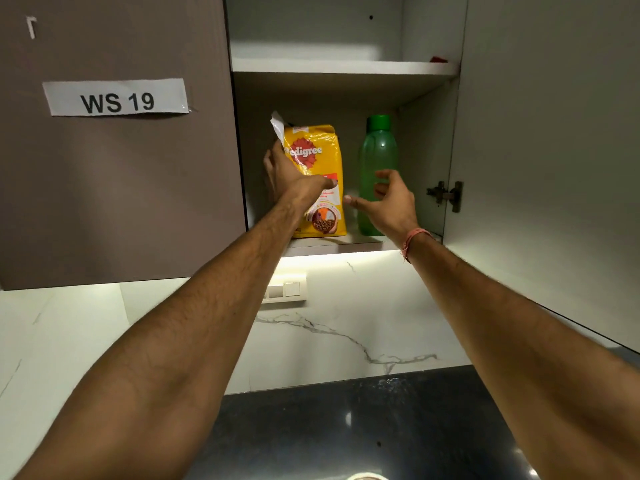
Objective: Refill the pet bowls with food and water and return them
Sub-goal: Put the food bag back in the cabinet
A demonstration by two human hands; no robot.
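Your left hand (289, 171) has its grip wrapped round the left edge of the yellow food bag (317, 181), which stands on the lower cupboard shelf (332, 242). Its torn top gapes above your grip, so tilting it could spill kibble. Just right of the bag, your right hand (388, 202) hangs spread before the green bottle (377, 161), seemingly not touching; a clumsy reach could topple it. The bowls are out of view.

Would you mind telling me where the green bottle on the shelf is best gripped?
I'd take the green bottle around its slightly narrower middle, from the front right: it stands upright, the food bag crowds its left, and the open right hand is already there.
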